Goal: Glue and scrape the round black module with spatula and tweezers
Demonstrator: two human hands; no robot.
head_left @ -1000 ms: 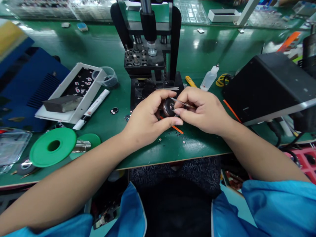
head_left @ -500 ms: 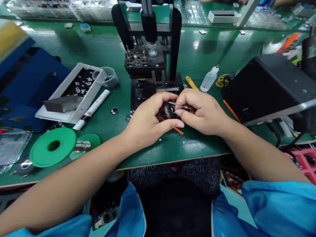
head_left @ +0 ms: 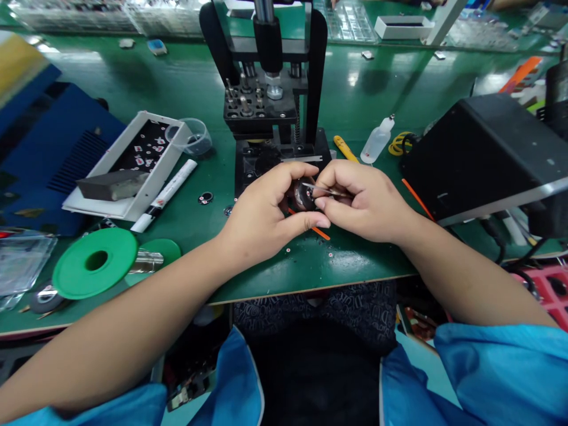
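Note:
My left hand [head_left: 264,216] is curled round a dark, glossy round part [head_left: 303,200], with its thumb stretched along the near side. My right hand [head_left: 361,198] pinches slim metal tweezers [head_left: 326,190], whose tip lies over the face of the round part. The fingertips of both hands almost meet there. An orange strip [head_left: 321,234] shows beneath the hands. Small round pieces, one of them a dark ring [head_left: 205,198], lie on the green table [head_left: 266,278] nearby.
Behind the hands stands a black press [head_left: 275,112]. To the left are a white tray [head_left: 133,204], a marker [head_left: 164,195], a clear cup [head_left: 195,139] and a green spool [head_left: 95,281]. On the right are a yellow-handled tool [head_left: 345,148], a squeeze bottle [head_left: 377,141] and a black box [head_left: 479,154].
Both hands keep their grip in almost the same place. The round part and the tweezers have shifted very slightly left. The view has also moved a little.

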